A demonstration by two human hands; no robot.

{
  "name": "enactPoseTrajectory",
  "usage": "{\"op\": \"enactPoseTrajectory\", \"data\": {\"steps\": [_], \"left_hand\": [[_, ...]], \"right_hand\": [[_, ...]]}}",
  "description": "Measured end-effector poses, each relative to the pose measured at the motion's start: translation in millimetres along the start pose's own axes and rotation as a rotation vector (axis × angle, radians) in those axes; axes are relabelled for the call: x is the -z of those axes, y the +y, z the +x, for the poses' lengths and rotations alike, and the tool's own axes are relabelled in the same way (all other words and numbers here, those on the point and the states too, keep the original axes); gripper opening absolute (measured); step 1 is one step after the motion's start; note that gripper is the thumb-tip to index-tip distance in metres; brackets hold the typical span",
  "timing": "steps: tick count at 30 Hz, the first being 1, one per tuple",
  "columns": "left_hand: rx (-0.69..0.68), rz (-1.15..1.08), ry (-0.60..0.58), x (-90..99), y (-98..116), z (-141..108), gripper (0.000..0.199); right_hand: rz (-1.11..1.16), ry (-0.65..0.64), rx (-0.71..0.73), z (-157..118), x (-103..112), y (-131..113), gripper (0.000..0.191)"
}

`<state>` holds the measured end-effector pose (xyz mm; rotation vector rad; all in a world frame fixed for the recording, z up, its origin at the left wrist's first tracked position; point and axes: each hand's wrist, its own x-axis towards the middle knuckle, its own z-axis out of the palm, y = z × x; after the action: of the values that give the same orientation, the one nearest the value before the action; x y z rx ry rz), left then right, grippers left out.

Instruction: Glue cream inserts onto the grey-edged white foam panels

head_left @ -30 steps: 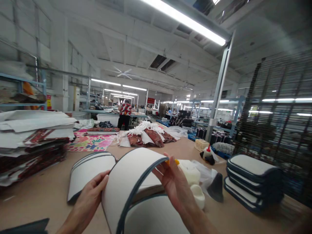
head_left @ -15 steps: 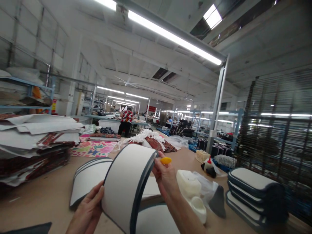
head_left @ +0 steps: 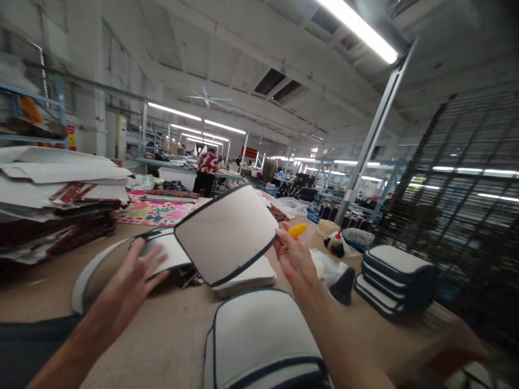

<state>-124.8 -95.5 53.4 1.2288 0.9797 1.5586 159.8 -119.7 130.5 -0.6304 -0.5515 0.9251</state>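
Observation:
My right hand grips the right corner of a white panel with dark edging, raised and tilted above the table. A yellow piece, perhaps a tool's handle, sticks out from the same hand; the rest of it is hidden. My left hand is apart from the panel, fingers spread, close to some curved white panels on the left. In front lies a pile of similar dark-edged panels. Behind it, partly covered by the raised panel, is a pale flat stack.
More folded, dark-edged panels are stacked at the right. A bottle with a red tip and a clear plastic bag stand nearby. Stacked sheets rise at the left, beside flowered cloth. A person stands farther back.
My left hand has let go of the panel's left edge and opened, moving left. The panel, in my right hand, has swung up and flattened out. The camera view has tipped downward.

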Motion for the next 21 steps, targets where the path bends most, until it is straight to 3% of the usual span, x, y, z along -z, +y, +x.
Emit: {"op": "enactPoseTrajectory", "data": {"steps": [1,2,5,10,14,16,17,19,21], "left_hand": [[0.076,-0.176,-0.109,-24.5,-0.9,-11.8,0.083],[0.066,-0.277,-0.163,-46.8,-0.2,-23.3,0.083],[0.13,-0.349,-0.219,-90.6,8.4,-46.0,0.073],[0.419,-0.283,-0.39,-108.8,2.0,-46.7,0.07],[0.533,-0.098,-0.304,-110.1,-39.1,-53.1,0.082],[0.449,0.103,-0.25,-106.7,-62.4,-60.3,0.083],[0.334,0.252,-0.238,-104.5,-71.7,-63.8,0.083],[-0.022,0.601,-0.236,-102.1,-82.2,-69.3,0.074],[-0.422,0.851,-0.333,-105.5,-81.8,-73.0,0.054]], "right_hand": [[-0.007,0.013,-0.013,-6.1,5.7,-0.9,0.05],[-0.017,0.024,-0.024,-12.0,13.2,-2.6,0.051],[-0.062,0.065,-0.058,-24.7,47.2,-13.1,0.05],[-0.163,0.169,-0.138,-36.2,124.2,-26.2,0.049],[-0.338,0.233,-0.17,-58.5,180.1,-18.9,0.047],[-0.484,0.248,-0.179,-71.5,202.9,-12.2,0.046],[-0.552,0.251,-0.183,-76.9,212.3,-8.2,0.046],[-0.67,0.252,-0.186,-84.1,225.8,0.2,0.046],[-0.804,0.232,-0.16,-86.2,231.4,6.1,0.043]]}}
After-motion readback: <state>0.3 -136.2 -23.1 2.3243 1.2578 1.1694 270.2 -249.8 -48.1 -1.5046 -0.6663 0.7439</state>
